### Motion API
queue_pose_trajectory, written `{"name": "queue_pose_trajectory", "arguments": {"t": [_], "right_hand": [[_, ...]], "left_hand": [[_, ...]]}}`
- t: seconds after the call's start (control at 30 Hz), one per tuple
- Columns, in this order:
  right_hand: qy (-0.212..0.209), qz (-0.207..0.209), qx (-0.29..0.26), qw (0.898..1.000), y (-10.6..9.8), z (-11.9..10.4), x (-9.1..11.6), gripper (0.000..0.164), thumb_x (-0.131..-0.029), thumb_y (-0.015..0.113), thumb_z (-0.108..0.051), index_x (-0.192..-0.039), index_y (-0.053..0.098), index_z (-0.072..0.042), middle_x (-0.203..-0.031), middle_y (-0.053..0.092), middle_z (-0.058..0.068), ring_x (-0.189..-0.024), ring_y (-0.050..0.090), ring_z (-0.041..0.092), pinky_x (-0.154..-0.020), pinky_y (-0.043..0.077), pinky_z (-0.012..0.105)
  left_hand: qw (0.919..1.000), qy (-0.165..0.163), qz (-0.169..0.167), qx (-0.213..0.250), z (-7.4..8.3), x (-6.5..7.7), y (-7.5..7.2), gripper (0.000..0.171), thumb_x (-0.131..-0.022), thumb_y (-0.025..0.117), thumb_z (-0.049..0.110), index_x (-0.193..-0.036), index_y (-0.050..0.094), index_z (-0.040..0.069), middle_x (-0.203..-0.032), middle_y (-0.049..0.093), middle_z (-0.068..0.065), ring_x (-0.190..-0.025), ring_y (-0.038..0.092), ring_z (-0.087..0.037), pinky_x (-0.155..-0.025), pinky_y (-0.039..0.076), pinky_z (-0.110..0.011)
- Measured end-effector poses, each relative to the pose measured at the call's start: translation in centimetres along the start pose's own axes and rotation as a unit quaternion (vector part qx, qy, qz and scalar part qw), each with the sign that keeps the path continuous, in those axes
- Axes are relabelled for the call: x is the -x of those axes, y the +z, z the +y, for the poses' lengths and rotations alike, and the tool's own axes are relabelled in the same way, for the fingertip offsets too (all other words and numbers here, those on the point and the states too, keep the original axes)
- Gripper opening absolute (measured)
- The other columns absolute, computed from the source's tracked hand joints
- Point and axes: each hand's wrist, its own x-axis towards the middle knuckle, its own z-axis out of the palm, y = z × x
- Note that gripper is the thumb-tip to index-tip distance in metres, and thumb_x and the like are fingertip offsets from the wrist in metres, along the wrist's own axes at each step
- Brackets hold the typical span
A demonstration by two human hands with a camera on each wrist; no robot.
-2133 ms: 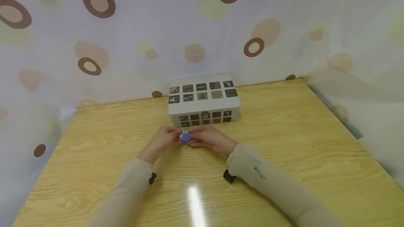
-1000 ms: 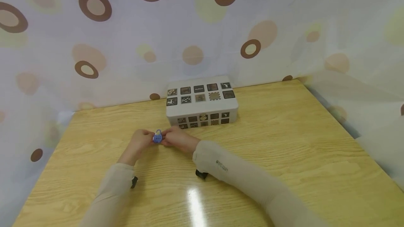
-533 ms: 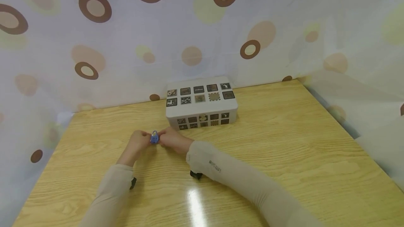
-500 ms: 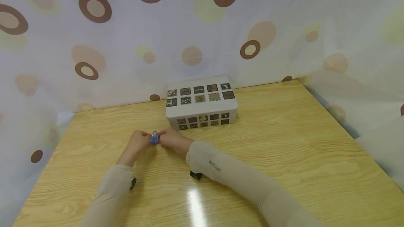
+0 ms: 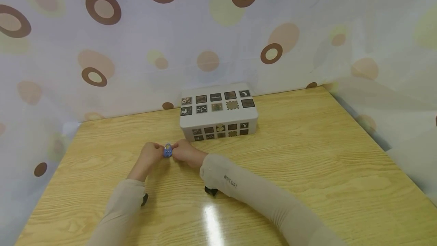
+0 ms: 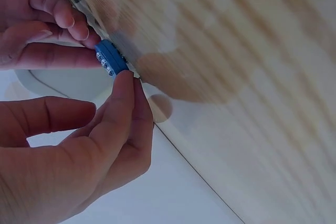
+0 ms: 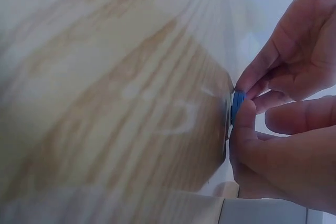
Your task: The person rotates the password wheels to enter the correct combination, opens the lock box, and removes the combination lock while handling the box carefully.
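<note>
A small blue combination padlock [image 5: 167,151] with a shackle on top is held between both hands, above the table just left of the box's front corner. My left hand [image 5: 150,155] grips its left side with the fingertips. My right hand [image 5: 187,151] pinches the right side. In the left wrist view, number dials show along one face of the padlock [image 6: 111,57], and the left hand [image 6: 100,156] holds its lower end. The right wrist view shows the padlock [image 7: 238,103] edge-on, partly hidden by the right hand [image 7: 283,156].
A white box [image 5: 218,115] with small square pictures and a front clasp stands at the back of the wooden table [image 5: 307,155]. Behind it hangs a white sheet [image 5: 191,22] with brown and beige circles. A light reflection lies on the table's front part.
Both hands have carried the padlock left, from in front of the box to beside its front left corner. Over the last half second the padlock has turned slightly, while the hands stay nearly still.
</note>
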Motion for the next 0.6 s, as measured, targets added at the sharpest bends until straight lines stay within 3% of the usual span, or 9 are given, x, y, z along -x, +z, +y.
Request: {"name": "queue_pose_trajectory", "arguments": {"t": [0.1, 0.23, 0.4, 0.6], "right_hand": [[-0.005, -0.004, 0.015, 1.000, -0.09, -0.02, 0.12, 0.051, -0.074, 0.044, 0.014, -0.123, 0.059, 0.009, -0.066, 0.052, 0.005, -0.052, 0.037, 0.010, -0.048, 0.030, 0.018], [-0.011, -0.007, 0.028, 1.000, -0.21, -0.10, 0.27, 0.051, -0.074, 0.044, 0.014, -0.123, 0.058, 0.011, -0.077, 0.059, 0.009, -0.057, 0.040, 0.012, -0.051, 0.033, 0.019], [-0.015, -0.009, 0.043, 0.999, -0.29, -0.15, 0.37, 0.053, -0.074, 0.045, 0.014, -0.125, 0.057, 0.010, -0.100, 0.061, 0.010, -0.065, 0.041, 0.014, -0.052, 0.033, 0.019], [-0.012, -0.015, 0.049, 0.999, -0.31, -0.27, 0.50, 0.046, -0.078, 0.044, 0.014, -0.120, 0.060, 0.010, -0.085, 0.060, 0.011, -0.058, 0.039, 0.013, -0.049, 0.031, 0.019]], "left_hand": [[1.0000, 0.000, 0.003, -0.002, -0.14, -0.05, 0.02, 0.039, -0.096, 0.040, 0.009, -0.118, 0.054, -0.020, -0.113, 0.055, -0.031, -0.098, 0.054, -0.037, -0.083, 0.051, -0.043], [1.0000, 0.000, 0.002, -0.003, -0.17, -0.04, -0.05, 0.039, -0.096, 0.040, 0.009, -0.117, 0.054, -0.020, -0.097, 0.054, -0.020, -0.074, 0.047, -0.021, -0.061, 0.042, -0.028], [0.9999, 0.006, -0.003, -0.008, -0.09, 0.00, -0.08, 0.040, -0.096, 0.039, 0.009, -0.118, 0.053, -0.021, -0.102, 0.053, -0.023, -0.087, 0.050, -0.029, -0.064, 0.042, -0.028], [0.9999, -0.007, -0.003, -0.012, 0.04, 0.01, 0.07, 0.041, -0.095, 0.040, 0.009, -0.120, 0.051, -0.021, -0.117, 0.052, -0.031, -0.105, 0.047, -0.037, -0.086, 0.048, -0.044]]}}
